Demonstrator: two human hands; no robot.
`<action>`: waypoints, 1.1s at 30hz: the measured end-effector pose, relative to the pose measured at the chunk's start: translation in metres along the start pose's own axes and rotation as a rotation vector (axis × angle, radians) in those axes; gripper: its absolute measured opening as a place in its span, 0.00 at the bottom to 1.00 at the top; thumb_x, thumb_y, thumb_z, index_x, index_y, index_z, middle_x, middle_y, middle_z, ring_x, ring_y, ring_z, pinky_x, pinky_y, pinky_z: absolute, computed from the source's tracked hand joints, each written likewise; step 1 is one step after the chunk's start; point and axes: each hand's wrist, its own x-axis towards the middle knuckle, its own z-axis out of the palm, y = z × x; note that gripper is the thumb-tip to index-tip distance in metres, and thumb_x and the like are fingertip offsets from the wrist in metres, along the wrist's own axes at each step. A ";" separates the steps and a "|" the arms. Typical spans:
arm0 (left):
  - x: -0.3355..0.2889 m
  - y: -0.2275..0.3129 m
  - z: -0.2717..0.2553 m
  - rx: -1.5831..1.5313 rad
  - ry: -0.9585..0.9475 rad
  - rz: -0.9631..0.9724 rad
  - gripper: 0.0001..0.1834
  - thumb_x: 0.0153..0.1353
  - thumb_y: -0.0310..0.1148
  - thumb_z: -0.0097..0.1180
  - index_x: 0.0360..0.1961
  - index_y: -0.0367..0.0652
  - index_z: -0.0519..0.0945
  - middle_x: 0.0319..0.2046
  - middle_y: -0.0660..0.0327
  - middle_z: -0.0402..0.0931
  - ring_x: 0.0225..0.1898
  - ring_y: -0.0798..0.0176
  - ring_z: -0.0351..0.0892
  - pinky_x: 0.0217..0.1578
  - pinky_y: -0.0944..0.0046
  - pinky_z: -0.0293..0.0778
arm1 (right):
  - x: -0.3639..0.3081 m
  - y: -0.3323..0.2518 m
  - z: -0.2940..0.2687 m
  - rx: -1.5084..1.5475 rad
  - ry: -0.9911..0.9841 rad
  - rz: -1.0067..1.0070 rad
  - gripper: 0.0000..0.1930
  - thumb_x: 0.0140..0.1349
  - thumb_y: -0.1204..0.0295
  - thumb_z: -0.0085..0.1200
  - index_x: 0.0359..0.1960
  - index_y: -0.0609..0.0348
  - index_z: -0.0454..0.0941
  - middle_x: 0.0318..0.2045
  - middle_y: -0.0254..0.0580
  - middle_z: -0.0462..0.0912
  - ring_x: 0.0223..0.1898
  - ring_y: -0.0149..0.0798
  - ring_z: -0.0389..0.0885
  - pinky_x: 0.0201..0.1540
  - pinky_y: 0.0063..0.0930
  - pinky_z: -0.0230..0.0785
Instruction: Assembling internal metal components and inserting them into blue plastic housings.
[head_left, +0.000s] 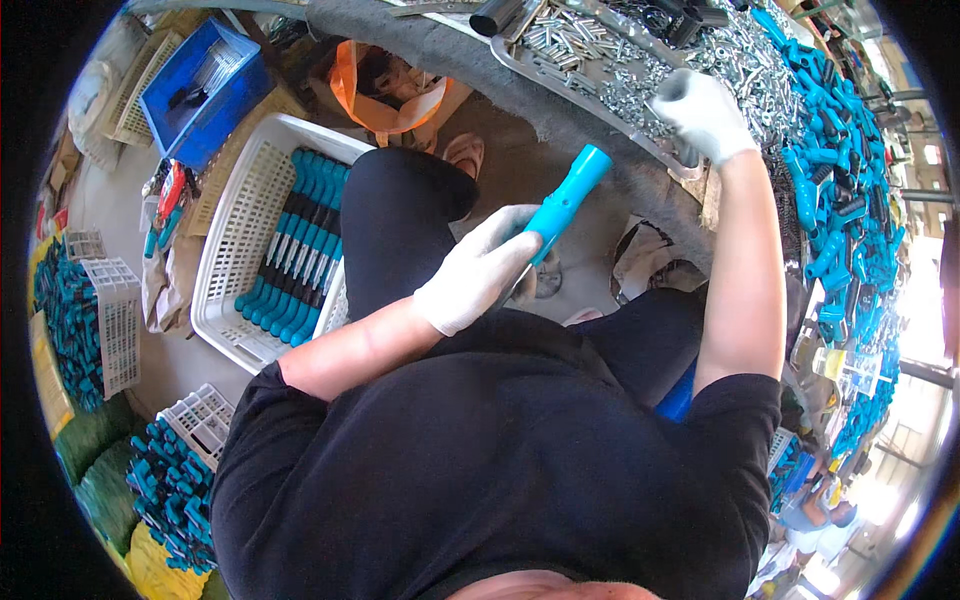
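Note:
My left hand (478,268), in a white glove, is wrapped round a teal plastic handle (572,192) with a round tubular end. The handle tilts up and to the right in front of my body. My right hand (703,115), gloved too, is over a tray of small metal pins and screws (622,88) on the bench. Its fingers are curled together, and whatever they may hold is hidden. Farther right on the bench, a heap of teal and black handles (835,190) lies close to my right arm.
To my left stands a white basket (222,275) holding teal-and-black tools in a row. Beyond it are a blue crate (165,125) and an orange bag (345,78). More baskets of teal parts (165,490) stand at the lower left. A person (815,515) is at the far lower right.

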 end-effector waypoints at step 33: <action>-0.007 0.017 0.019 0.088 -0.288 -0.009 0.35 0.63 0.40 0.53 0.67 0.35 0.56 0.49 0.53 0.72 0.37 0.65 0.77 0.39 0.65 0.74 | -0.163 -0.059 0.053 1.509 -0.038 0.100 0.31 0.55 0.72 0.63 0.60 0.58 0.64 0.45 0.44 0.78 0.44 0.34 0.77 0.48 0.28 0.71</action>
